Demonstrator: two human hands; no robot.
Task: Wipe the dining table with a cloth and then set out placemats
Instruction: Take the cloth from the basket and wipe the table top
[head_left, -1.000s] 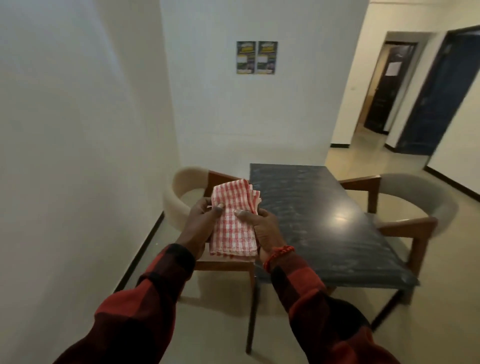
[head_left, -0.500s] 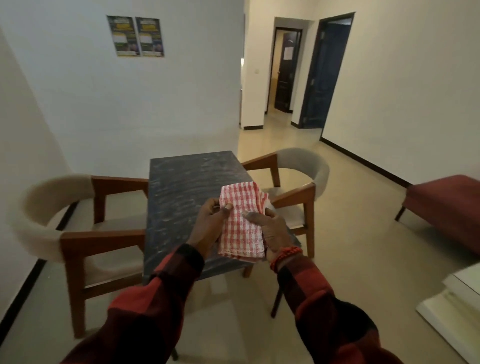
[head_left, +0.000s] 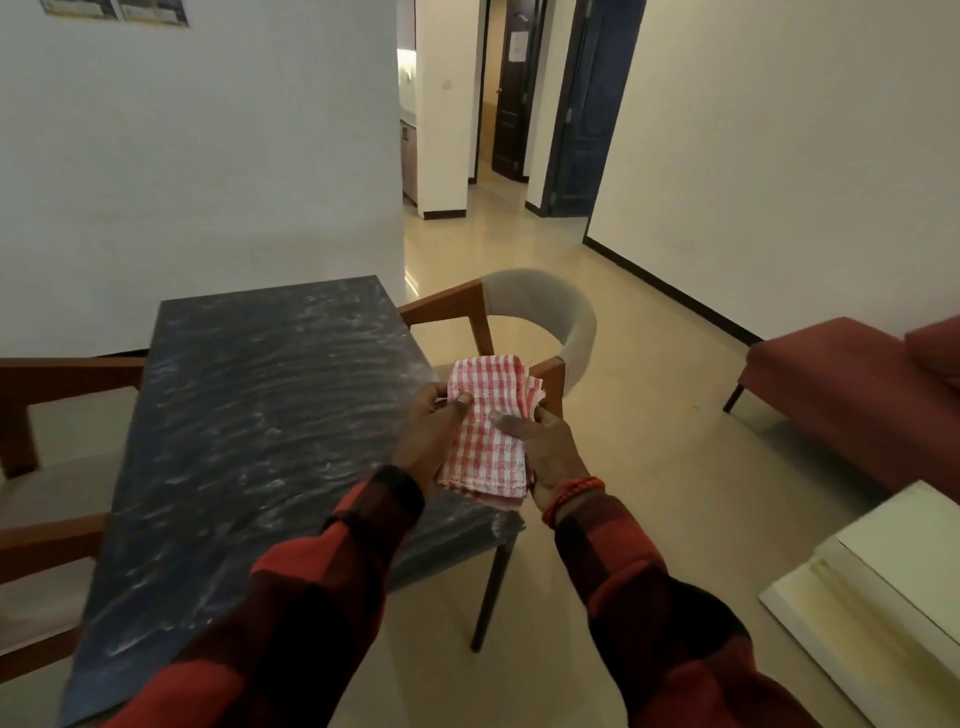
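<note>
I see the dark table (head_left: 249, 415) ahead, its top bare of placemats, so wiping looks yet to begin. The folded red-checked cloth (head_left: 491, 431) is held above the table's right edge, clear of the surface, probably for readying a wiping face. My left hand (head_left: 434, 434) and right hand (head_left: 540, 447) each pinch a side, thumbs on top.
</note>
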